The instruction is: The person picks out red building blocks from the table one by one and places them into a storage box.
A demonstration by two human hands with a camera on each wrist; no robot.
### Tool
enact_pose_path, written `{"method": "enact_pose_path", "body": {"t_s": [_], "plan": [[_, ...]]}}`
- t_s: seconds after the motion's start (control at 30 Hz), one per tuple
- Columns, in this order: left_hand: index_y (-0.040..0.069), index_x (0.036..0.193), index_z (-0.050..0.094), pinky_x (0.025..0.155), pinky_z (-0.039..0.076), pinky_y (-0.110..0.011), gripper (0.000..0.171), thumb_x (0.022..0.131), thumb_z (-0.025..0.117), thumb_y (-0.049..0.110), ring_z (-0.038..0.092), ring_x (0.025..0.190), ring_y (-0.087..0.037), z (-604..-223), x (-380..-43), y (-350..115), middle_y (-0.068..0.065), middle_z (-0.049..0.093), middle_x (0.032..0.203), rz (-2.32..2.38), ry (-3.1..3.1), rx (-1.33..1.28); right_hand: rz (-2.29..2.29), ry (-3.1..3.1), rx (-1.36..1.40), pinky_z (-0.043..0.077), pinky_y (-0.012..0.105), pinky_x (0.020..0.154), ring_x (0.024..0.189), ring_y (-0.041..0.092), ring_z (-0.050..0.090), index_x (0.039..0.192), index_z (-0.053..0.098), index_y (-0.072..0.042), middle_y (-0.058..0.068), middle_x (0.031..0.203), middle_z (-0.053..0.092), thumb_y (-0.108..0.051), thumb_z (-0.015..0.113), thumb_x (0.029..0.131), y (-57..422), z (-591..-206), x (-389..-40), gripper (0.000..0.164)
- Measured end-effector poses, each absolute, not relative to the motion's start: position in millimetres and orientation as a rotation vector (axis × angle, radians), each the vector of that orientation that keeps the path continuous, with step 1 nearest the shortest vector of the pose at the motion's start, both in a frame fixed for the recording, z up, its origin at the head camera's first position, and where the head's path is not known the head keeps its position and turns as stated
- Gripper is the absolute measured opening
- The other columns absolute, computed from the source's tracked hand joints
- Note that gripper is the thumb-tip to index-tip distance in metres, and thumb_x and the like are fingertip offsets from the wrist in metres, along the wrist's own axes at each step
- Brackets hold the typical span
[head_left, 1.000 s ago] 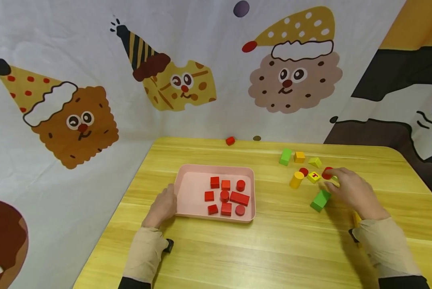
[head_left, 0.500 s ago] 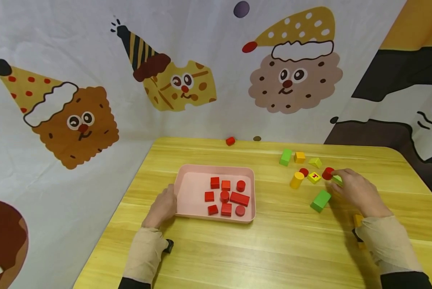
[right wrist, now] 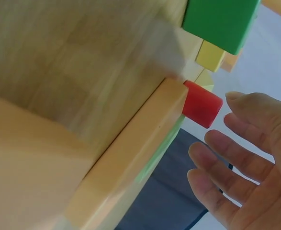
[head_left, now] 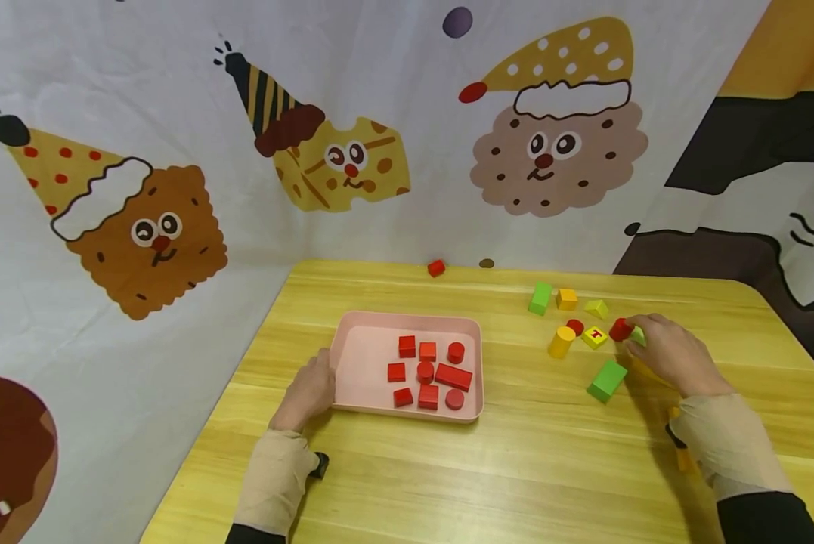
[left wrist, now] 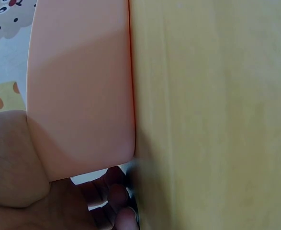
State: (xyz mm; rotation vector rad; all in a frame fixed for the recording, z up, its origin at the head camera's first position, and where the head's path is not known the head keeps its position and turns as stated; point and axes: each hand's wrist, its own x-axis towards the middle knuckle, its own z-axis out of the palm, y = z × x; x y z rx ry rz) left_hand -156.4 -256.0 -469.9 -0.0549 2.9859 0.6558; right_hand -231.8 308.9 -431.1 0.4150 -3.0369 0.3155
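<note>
My left hand [head_left: 309,387] grips the left end of a pink tray [head_left: 359,363]; in the left wrist view the thumb [left wrist: 16,158] lies at its rim and the other fingers curl past its end. Several red blocks, cubes, cylinders and a long cuboid [head_left: 453,377], lie in the tray. At the right, my right hand [head_left: 675,355] is beside a standing red cylinder [head_left: 620,330]. The right wrist view shows its thumb and fingers spread around the red cylinder [right wrist: 202,104], a small gap showing between. A green triangular block [head_left: 639,336] is partly hidden behind the hand.
Near the right hand are a green cuboid [head_left: 608,380], a yellow cylinder [head_left: 561,342], a yellow T block [head_left: 595,337] and a flat red disc [head_left: 574,327]. Further back lie a green block [head_left: 540,298] and an orange cube [head_left: 567,299]. A red block [head_left: 437,268] lies at the far edge.
My right hand has drawn slightly right from over the red cylinder, and its thumb and fingertips now lie closer together. The left hand and tray stay put; the head view has shifted slightly.
</note>
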Motion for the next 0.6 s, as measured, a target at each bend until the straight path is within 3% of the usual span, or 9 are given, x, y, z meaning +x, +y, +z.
{"method": "enact_pose_path", "body": {"t_s": [0.6], "plan": [[-0.004,0.120,0.044,0.071,0.048,-0.053,0.023,0.101,0.038,0.008,0.059,0.086,-0.039,-472,-155,-257,-0.020,0.055,0.095,0.676,3.015,-0.044,0.284,-3.059,0.423,0.045,0.061,0.076,0.096,0.047,0.056,0.118,0.058,0.010,0.032,0.112,0.056,-0.009,0.071,0.086,301,-431,-248,0.039]]}}
